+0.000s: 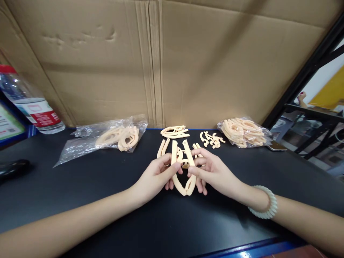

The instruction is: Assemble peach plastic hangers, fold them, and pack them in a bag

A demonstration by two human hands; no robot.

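Two hands on one peach plastic V-shaped piece [183,168], held just above the black worktop [107,200], dead centre, prongs pointing away from the person. Left hand [158,175]: grip closed, thumb and fingers pinching the left prong. Right hand [212,172]: grip closed on the right prong, fingertips meeting the left hand's at the middle. A small part sits between the prongs; too small to tell whether it is seated.

Judgement: mid-assembly, fitting or pressing a small insert into the V piece. Next move likely calls for a steady squeeze with both prongs kept level, the joint at the near end not twisted.

Around it:
- loose matching strips [162,147] just behind the hands, touching the worktop
- flat stack of curved parts [175,132] further back
- small hook-like bits [212,139] scattered to the right of that
- full clear bag of parts [245,132] far right, half-empty bag [107,138] left
- water bottle [29,104] lying at far left, well apart
- cardboard wall [172,61] behind everything
- bead bracelet [264,208] on right wrist

Nothing blocks the hands; the loose strips behind are the closest thing to knock.
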